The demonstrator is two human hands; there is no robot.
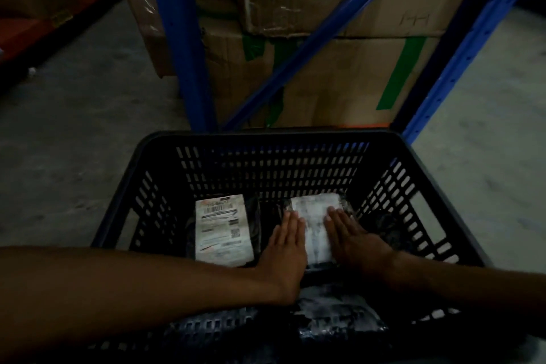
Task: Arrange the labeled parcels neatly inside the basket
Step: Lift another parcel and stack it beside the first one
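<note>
A black slotted basket (266,162) stands on the floor in front of me. On its bottom at the left lies a dark parcel with a white shipping label (221,227), label up. To its right lies a second labeled parcel (314,216). My left hand (285,248) rests flat along that parcel's left edge. My right hand (351,236) lies flat on its right side, fingers stretched out. Both hands press on it without gripping. A third dark parcel (334,316) with a blurred label sits near the basket's near wall, partly under my arms.
Blue steel rack uprights (183,38) and a diagonal brace (319,38) stand just behind the basket. Stacked cardboard boxes (339,80) with green tape fill the rack. Grey concrete floor (74,127) lies to the left and right. The scene is dim.
</note>
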